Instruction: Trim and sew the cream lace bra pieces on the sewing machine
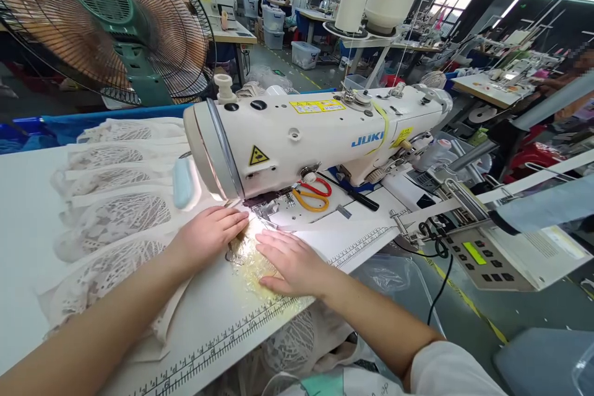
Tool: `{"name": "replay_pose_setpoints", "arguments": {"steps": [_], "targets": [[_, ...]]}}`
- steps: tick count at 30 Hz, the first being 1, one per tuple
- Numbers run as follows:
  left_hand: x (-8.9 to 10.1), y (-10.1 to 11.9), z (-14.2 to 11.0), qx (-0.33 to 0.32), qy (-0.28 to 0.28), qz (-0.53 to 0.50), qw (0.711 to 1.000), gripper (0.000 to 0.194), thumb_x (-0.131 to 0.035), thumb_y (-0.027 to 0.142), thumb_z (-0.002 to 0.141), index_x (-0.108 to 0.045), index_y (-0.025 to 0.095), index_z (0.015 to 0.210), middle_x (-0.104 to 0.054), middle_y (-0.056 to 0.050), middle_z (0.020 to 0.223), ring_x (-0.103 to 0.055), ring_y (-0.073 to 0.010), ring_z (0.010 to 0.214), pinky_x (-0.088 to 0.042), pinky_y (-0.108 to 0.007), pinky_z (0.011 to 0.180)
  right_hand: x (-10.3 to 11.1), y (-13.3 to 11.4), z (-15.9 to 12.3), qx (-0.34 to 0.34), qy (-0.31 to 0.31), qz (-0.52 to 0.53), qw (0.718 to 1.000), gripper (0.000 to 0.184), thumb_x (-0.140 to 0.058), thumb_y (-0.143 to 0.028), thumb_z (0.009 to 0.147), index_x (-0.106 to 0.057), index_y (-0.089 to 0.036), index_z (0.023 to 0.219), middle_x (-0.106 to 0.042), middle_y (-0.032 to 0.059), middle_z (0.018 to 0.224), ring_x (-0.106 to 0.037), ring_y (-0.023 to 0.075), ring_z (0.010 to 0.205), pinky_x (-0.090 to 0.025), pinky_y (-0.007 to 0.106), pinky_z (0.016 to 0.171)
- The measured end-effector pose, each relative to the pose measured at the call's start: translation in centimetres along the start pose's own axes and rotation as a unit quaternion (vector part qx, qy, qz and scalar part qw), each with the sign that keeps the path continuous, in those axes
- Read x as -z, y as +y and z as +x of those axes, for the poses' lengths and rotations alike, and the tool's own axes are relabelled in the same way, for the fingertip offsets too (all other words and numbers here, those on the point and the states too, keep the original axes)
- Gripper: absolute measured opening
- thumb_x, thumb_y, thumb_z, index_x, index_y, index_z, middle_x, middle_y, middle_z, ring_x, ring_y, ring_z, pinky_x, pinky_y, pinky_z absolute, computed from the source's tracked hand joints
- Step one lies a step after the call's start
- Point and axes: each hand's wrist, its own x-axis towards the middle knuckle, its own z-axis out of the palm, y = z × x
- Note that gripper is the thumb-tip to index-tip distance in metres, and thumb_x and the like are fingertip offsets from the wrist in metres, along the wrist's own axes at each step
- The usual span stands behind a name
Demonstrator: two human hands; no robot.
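Note:
A white JUKI sewing machine stands on the worktable, its lit needle area partly hidden by its head and my fingers. Pale yellow, lace-like fabric lies in front of the presser foot. On the fabric's left edge, close to the needle area, rests my left hand, fingers stretched out and side by side. My right hand lies flat on the right part of the fabric, thumb apart from the fingers. Left of the machine, several off-white lace pieces lie in an overlapping row.
Scissors with red and orange handles lie behind the needle area, near a black-handled tool. A large fan stands at back left. A control box hangs at right. Printed rulers run along the table's front edge.

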Motion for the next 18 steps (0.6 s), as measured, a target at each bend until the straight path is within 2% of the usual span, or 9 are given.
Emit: {"name": "replay_pose_setpoints", "arguments": {"steps": [4,6,8,10,12,14,15,17,18], "targets": [[1.0,0.2,0.8,0.023,-0.001,0.028,0.999,0.041,-0.032,0.021,0.087,-0.065,0.027,0.11,-0.064,-0.005,0.125,-0.056,-0.0246,0.115,-0.04,-0.045,0.103,0.2,0.0,0.4,-0.004,0.006,0.023,1.0,0.05,-0.057,-0.043,0.084,-0.055,-0.01,0.122,-0.05,0.0188,0.138,-0.04,0.0254,0.134,-0.033,0.043,0.111],[1.8,1.3,0.4,0.059,0.001,0.056,0.997,0.038,-0.034,0.019,0.085,-0.066,0.025,0.105,-0.064,-0.009,0.122,-0.054,-0.0283,0.117,-0.04,-0.049,0.101,1.1,-0.4,0.1,-0.002,0.023,0.071,0.997,0.044,-0.058,-0.038,0.084,-0.058,-0.009,0.117,-0.054,0.0182,0.134,-0.043,0.0256,0.132,-0.034,0.042,0.11],[2.8,3.0,-1.1,0.105,0.004,0.081,0.991,0.033,-0.034,0.02,0.085,-0.066,0.022,0.092,-0.068,-0.012,0.106,-0.059,-0.0307,0.106,-0.047,-0.049,0.089,2.6,-1.1,-1.1,0.004,0.022,0.164,0.986,0.038,-0.055,-0.037,0.086,-0.06,-0.012,0.113,-0.061,0.0148,0.127,-0.051,0.0222,0.125,-0.039,0.037,0.106],[3.5,5.1,-3.4,0.172,-0.017,0.091,0.981,0.031,-0.033,0.024,0.085,-0.062,0.022,0.074,-0.067,-0.011,0.078,-0.064,-0.0287,0.076,-0.051,-0.042,0.061,4.2,-1.9,-3.2,0.021,-0.038,0.28,0.959,0.033,-0.05,-0.041,0.09,-0.063,-0.018,0.11,-0.068,0.008,0.115,-0.061,0.0158,0.111,-0.046,0.029,0.097],[3.8,6.8,-6.1,0.269,-0.08,0.076,0.957,0.031,-0.034,0.03,0.084,-0.055,0.022,0.062,-0.058,-0.007,0.056,-0.057,-0.0246,0.049,-0.042,-0.036,0.042,5.3,-2.3,-6.0,0.061,-0.189,0.358,0.912,0.033,-0.047,-0.043,0.091,-0.066,-0.021,0.107,-0.071,0.0031,0.106,-0.067,0.0117,0.098,-0.05,0.02,0.086],[3.7,7.8,-8.2,0.33,-0.123,0.06,0.934,0.034,-0.032,0.034,0.083,-0.056,0.021,0.064,-0.057,-0.006,0.053,-0.053,-0.0238,0.042,-0.039,-0.035,0.037,5.0,-2.1,-8.6,0.022,-0.286,0.313,0.906,0.03,-0.054,-0.041,0.088,-0.068,-0.022,0.105,-0.073,0.0026,0.1,-0.069,0.0129,0.091,-0.051,0.019,0.078],[3.5,7.9,-9.0,0.342,-0.13,0.063,0.928,0.035,-0.031,0.035,0.083,-0.059,0.02,0.068,-0.06,-0.007,0.056,-0.054,-0.024,0.042,-0.04,-0.035,0.036,4.4,-1.7,-9.7,-0.027,-0.302,0.25,0.92,0.027,-0.059,-0.039,0.085,-0.07,-0.021,0.102,-0.074,0.0034,0.095,-0.07,0.0153,0.086,-0.052,0.021,0.075],[3.1,7.4,-9.8,0.339,-0.117,0.102,0.928,0.038,-0.031,0.036,0.083,-0.064,0.019,0.079,-0.065,-0.009,0.066,-0.058,-0.0243,0.048,-0.042,-0.035,0.039,2.3,-0.9,-11.2,-0.185,-0.263,0.088,0.943,0.02,-0.064,-0.034,0.079,-0.072,-0.021,0.092,-0.075,0.0053,0.088,-0.07,0.0218,0.082,-0.053,0.027,0.07],[3.0,7.0,-9.9,0.343,-0.112,0.125,0.924,0.038,-0.032,0.036,0.084,-0.066,0.018,0.085,-0.067,-0.01,0.07,-0.06,-0.0246,0.052,-0.043,-0.034,0.041,1.2,-0.4,-11.7,-0.214,-0.248,0.05,0.944,0.022,-0.062,-0.03,0.08,-0.072,-0.019,0.096,-0.074,0.0091,0.094,-0.07,0.0254,0.086,-0.053,0.031,0.071]]}}
